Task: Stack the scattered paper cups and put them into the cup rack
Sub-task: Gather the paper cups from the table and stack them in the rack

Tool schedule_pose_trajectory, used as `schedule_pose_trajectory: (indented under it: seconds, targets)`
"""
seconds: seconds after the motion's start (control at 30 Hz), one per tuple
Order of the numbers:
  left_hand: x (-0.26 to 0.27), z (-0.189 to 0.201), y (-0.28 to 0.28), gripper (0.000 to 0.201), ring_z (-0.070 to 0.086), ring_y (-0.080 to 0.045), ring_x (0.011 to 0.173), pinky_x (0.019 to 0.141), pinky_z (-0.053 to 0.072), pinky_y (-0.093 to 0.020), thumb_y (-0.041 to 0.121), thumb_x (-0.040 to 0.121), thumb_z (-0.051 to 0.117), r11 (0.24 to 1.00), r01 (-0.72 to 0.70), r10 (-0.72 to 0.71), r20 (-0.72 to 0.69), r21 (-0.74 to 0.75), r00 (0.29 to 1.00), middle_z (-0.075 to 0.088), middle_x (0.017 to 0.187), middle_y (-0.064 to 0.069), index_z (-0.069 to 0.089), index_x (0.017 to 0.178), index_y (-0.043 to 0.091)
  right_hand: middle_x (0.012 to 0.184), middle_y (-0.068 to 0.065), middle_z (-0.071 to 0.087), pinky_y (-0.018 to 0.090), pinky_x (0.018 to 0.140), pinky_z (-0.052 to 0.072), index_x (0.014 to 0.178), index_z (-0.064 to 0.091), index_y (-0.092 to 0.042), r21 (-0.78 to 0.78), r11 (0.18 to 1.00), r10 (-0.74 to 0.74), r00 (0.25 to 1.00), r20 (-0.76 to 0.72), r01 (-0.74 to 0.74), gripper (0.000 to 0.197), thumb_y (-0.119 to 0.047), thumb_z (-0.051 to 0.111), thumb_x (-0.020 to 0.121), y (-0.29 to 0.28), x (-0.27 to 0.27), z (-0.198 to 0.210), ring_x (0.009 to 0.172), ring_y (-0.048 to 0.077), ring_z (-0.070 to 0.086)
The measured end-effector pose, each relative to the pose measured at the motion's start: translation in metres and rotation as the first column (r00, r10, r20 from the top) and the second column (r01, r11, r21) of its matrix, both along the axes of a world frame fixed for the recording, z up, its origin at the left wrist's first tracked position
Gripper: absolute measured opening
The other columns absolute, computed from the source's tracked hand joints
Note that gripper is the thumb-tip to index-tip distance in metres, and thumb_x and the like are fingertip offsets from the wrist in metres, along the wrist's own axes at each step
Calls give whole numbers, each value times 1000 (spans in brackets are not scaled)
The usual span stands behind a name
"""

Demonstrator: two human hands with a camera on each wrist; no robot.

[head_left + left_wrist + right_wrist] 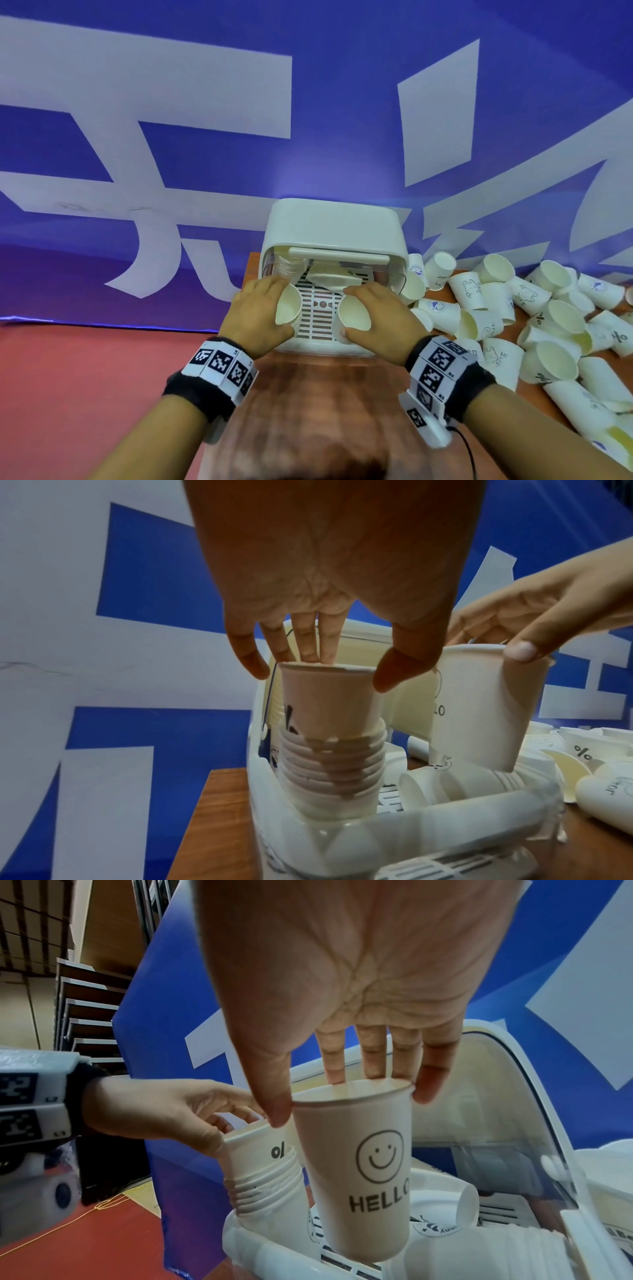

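The white cup rack (337,224) stands on the table with its lid raised. My left hand (263,308) (322,669) grips the rim of the top cup of a tall cup stack (288,310) (329,764) that stands leaning in the rack's left side. My right hand (373,308) (352,1096) holds a single "HELLO" smiley cup (354,313) (363,1172) by its rim, upright, just right of the stack, its base low over the rack's slotted floor (318,308). More cups (445,1213) lie on their sides inside the rack.
A heap of scattered paper cups (548,318) covers the wooden table (308,411) to the right of the rack. A blue banner (205,171) rises right behind the rack. The table's left edge drops to a red floor (85,359).
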State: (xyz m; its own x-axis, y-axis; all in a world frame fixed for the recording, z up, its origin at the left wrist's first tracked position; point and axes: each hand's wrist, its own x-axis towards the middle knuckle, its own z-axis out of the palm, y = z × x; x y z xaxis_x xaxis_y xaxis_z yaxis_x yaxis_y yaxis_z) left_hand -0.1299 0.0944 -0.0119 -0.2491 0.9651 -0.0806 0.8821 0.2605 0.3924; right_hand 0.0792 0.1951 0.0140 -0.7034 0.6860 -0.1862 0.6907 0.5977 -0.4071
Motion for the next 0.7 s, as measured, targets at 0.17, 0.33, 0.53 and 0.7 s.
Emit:
schedule_pose_trajectory:
  seconds: [0.17,0.33,0.53,0.7]
  targets:
    - [0,-9,6,80,26,-17,134,108,23,-37,38,75,65,992,54,-56,-13,-114,998,28,148,9,26,143,26,135,-3,42,27,104,31,138,37,-27,12,1000,21,1000,2,-21,66,-44,64,80,1,-5,-3,126,19,39]
    - [2,-19,9,85,14,-12,141,110,22,-40,34,77,65,984,65,-65,7,-163,998,17,154,13,18,147,28,137,-4,41,27,104,31,139,36,-28,14,999,41,999,19,-41,66,-45,63,81,1,-7,-6,127,18,37]
    - [3,-33,14,82,7,-8,143,116,15,-40,40,80,61,985,106,-106,7,-133,994,14,155,12,16,148,29,136,-5,41,30,107,32,138,37,-28,22,998,59,998,-21,-59,66,-46,64,80,0,-9,-8,127,18,38]
    - [-1,-37,19,79,20,-14,140,114,19,-40,40,79,62,985,128,-131,-17,-117,991,23,153,8,22,145,26,130,-5,47,29,100,36,133,45,-26,128,989,89,987,-135,-71,64,-46,64,76,-4,-10,1,118,18,45]
